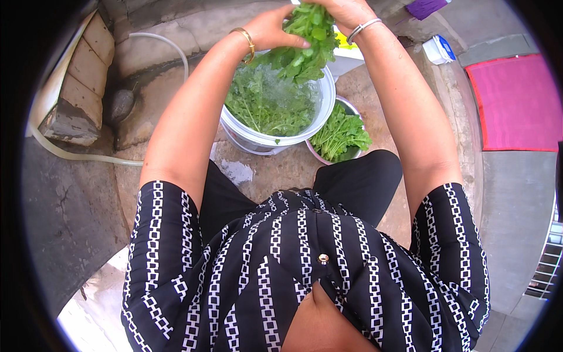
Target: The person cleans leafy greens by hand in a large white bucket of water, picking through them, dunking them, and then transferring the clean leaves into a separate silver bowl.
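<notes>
Between my two hands, at the top of the view, is a bunch of leafy greens. My left hand grips it from the left, thumb across the leaves. On the other side my right hand holds the bunch near its upper end, partly cut off by the picture's edge. Below the bunch stands a white plastic bucket with bubbling water and more greens in it. Close by on its right, a metal basin holds another heap of leafy greens with pale stems.
A pale hose curves along the left, near a tiled block and a dark rounded object. To the right are a white tub with a blue lid and a pink cloth. Behind the bucket is a white and yellow object.
</notes>
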A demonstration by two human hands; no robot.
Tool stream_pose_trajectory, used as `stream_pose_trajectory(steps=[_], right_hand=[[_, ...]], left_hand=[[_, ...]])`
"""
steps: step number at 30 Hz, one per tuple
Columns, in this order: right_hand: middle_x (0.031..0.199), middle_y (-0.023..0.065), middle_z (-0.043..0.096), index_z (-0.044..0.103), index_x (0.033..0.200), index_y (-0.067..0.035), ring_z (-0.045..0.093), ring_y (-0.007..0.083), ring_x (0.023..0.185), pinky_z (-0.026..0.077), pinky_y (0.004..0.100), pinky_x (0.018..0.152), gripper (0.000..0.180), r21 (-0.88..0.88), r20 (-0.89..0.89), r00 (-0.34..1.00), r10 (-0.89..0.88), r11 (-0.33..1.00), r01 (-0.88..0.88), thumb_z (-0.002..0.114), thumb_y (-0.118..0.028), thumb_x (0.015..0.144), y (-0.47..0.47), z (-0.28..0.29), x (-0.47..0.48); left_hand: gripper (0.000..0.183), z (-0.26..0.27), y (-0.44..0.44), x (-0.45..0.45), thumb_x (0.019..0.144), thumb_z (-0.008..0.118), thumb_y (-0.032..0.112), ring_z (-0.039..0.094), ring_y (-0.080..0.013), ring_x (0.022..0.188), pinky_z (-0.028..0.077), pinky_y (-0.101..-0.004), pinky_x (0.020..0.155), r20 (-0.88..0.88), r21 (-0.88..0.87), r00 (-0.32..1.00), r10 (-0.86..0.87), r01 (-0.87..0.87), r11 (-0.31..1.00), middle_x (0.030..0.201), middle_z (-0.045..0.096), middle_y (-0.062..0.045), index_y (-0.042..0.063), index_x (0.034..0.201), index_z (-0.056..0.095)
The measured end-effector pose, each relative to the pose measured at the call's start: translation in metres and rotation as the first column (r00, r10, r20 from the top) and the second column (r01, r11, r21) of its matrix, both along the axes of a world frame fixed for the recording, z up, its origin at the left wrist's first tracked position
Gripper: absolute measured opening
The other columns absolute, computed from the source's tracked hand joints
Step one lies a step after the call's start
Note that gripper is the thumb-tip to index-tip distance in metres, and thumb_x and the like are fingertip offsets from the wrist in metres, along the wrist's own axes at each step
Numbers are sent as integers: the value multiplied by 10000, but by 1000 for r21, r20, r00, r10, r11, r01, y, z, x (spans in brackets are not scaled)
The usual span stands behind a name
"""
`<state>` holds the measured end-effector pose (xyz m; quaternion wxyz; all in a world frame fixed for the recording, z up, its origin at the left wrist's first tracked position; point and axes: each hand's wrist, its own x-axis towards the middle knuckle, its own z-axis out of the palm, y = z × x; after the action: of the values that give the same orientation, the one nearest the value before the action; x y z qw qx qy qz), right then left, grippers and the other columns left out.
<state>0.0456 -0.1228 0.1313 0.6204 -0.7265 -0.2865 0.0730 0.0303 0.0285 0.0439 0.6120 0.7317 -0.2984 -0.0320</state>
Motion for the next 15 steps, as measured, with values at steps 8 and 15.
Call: stream_pose_trajectory(steps=[8,15], right_hand=[[750,17,562,563,843,-55,549,130,682,452,265,618,109,126,-10,999,39,991,-38,585,-19,743,2,16,-7],[806,2,541,544,924,-58,526,109,688,452,253,632,178,-77,33,971,-235,968,237,551,-3,755,-13,-64,-2]], left_hand=[[730,22,11,-5,634,783,138,545,-198,1048,437,-325,910,201,61,974,107,-122,991,1136,570,-124,28,1270,440],[565,-37,-1,-6,682,759,290,595,-243,996,457,-355,880,155,437,971,181,-232,869,1055,622,-169,31,1140,553]])
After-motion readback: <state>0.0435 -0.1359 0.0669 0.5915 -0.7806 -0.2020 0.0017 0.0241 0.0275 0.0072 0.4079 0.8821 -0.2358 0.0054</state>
